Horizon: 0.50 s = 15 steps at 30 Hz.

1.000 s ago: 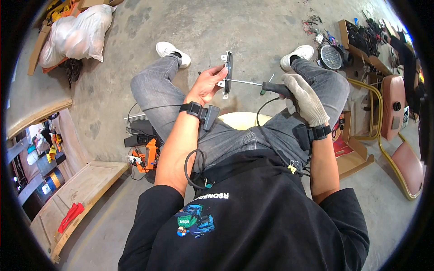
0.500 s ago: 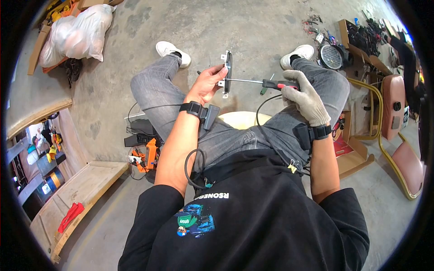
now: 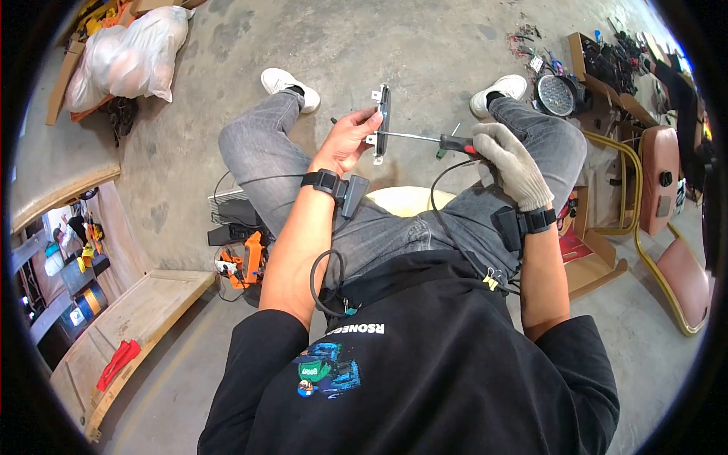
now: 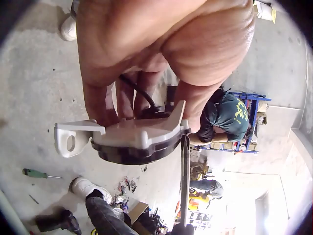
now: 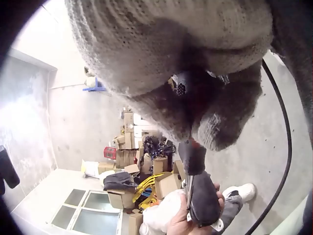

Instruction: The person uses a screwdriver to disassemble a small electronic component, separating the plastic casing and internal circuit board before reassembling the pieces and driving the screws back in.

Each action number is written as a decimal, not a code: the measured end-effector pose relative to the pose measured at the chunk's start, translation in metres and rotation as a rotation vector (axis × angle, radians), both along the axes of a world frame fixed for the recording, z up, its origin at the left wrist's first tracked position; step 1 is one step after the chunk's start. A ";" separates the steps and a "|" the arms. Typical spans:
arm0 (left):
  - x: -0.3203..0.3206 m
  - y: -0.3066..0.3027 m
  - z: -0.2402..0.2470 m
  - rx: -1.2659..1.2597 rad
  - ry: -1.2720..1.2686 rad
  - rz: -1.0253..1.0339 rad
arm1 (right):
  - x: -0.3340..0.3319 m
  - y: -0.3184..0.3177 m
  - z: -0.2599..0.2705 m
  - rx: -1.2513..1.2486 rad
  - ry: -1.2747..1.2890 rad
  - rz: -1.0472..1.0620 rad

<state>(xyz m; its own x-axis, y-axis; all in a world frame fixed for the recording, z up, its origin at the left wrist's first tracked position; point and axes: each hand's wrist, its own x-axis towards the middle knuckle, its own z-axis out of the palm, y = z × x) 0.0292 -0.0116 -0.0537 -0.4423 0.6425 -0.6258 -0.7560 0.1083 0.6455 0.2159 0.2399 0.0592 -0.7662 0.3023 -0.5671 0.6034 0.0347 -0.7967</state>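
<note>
My bare left hand (image 3: pixel 350 136) grips a slim white-and-black housing (image 3: pixel 384 121) with mounting tabs, holding it on edge between my knees. In the left wrist view, its white back (image 4: pixel 132 133) has a tab with a slot at one end, and a black cable (image 4: pixel 139 90) runs from behind it. Wearing a knit glove, my right hand (image 3: pixel 514 163) holds a screwdriver (image 3: pixel 455 144) by its black-and-red handle. The metal shaft (image 4: pixel 185 176) meets the housing at a small corner beside the thumb. Glove fingers hide most of the handle in the right wrist view.
A green-handled screwdriver (image 4: pixel 35 173) lies on the concrete floor. Black cable (image 3: pixel 434 199) loops near my right thigh. To the right are a round lamp (image 3: pixel 555 95), open cartons and a chair (image 3: pixel 658 178); at left, a wooden bench (image 3: pixel 155 303) and a white bag (image 3: pixel 140 61).
My right fingers loosened and spread off the screwdriver handle, then wrapped round it again, with the handle turned slightly. My left hand and the housing have stayed in place.
</note>
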 end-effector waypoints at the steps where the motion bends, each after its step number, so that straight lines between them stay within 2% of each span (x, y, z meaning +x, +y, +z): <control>1: 0.000 0.000 0.001 0.003 -0.003 -0.001 | 0.000 0.001 -0.005 -0.073 -0.008 -0.048; 8: 0.000 0.000 -0.001 -0.012 0.003 -0.008 | 0.000 -0.004 -0.003 -0.011 0.103 -0.053; 12: 0.000 0.002 0.007 -0.047 0.027 -0.009 | -0.002 0.001 0.002 -0.099 0.049 -0.016; 14: -0.003 0.000 0.006 -0.026 0.033 0.080 | -0.005 0.006 -0.001 -0.134 0.045 -0.020; 15: -0.004 -0.003 0.004 -0.026 0.027 0.079 | -0.007 0.009 -0.002 -0.213 0.041 -0.109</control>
<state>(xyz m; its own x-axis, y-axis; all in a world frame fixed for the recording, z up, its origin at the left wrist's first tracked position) 0.0253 -0.0142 -0.0497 -0.5080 0.5890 -0.6285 -0.7449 0.0660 0.6639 0.2086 0.2486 0.0567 -0.7594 0.2615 -0.5957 0.5611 -0.2003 -0.8032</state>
